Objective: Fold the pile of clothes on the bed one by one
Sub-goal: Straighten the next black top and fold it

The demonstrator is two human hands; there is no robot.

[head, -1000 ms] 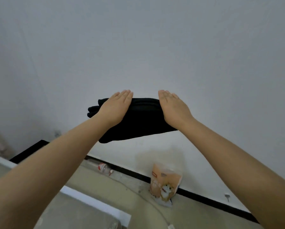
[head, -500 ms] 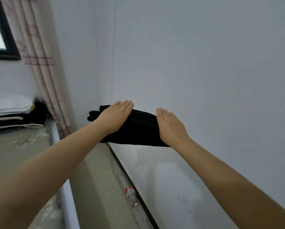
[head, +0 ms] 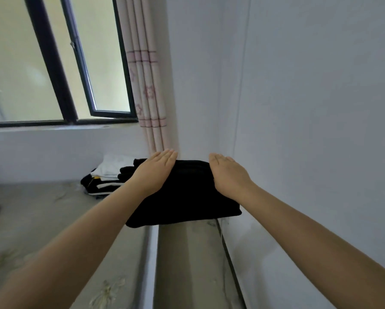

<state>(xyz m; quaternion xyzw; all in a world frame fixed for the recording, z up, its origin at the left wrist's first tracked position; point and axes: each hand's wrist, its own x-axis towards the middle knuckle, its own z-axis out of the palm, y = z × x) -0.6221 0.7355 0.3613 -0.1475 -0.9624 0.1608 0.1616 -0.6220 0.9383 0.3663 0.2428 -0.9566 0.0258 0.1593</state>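
Matt black cloth garment (head: 187, 197); smooth wall (head: 309, 108).

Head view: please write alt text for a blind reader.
Two hands, left and right, carry a folded black garment between flat palms toward a stack of folded clothes on the bed, under a window.

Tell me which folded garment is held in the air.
The black garment carried flat between both hands, left hand and right hand. The others lie in the stack on the bed.
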